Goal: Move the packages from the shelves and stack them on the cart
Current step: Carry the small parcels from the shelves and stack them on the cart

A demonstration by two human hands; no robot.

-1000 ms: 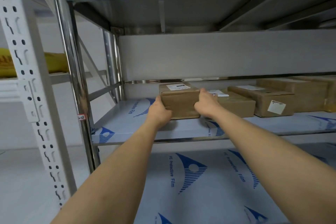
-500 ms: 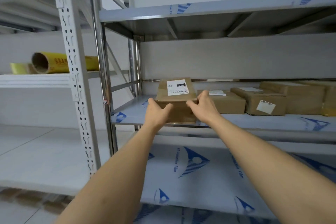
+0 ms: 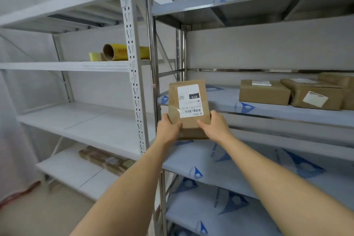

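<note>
A brown cardboard package [image 3: 188, 101] with a white shipping label facing me is held in the air, tilted up, in front of the steel shelf's left end. My left hand [image 3: 168, 127] grips its lower left edge and my right hand [image 3: 214, 125] grips its lower right edge. Several more brown packages stay on the steel shelf [image 3: 226, 101] at the right: one [image 3: 264, 92] nearest, another [image 3: 316, 95] with a white label behind it. The cart is not in view.
A white perforated upright [image 3: 134, 74] and a chrome post [image 3: 152, 74] stand just left of the package. The white rack on the left carries yellow film rolls [image 3: 122, 51] and flat brown bundles [image 3: 105, 159] low down. Lower steel shelves wear blue-printed film [image 3: 239, 163].
Both hands have lifted the package off the steel shelf, drawn it toward me and tipped its label up. The view has swung left, showing more of the white rack.
</note>
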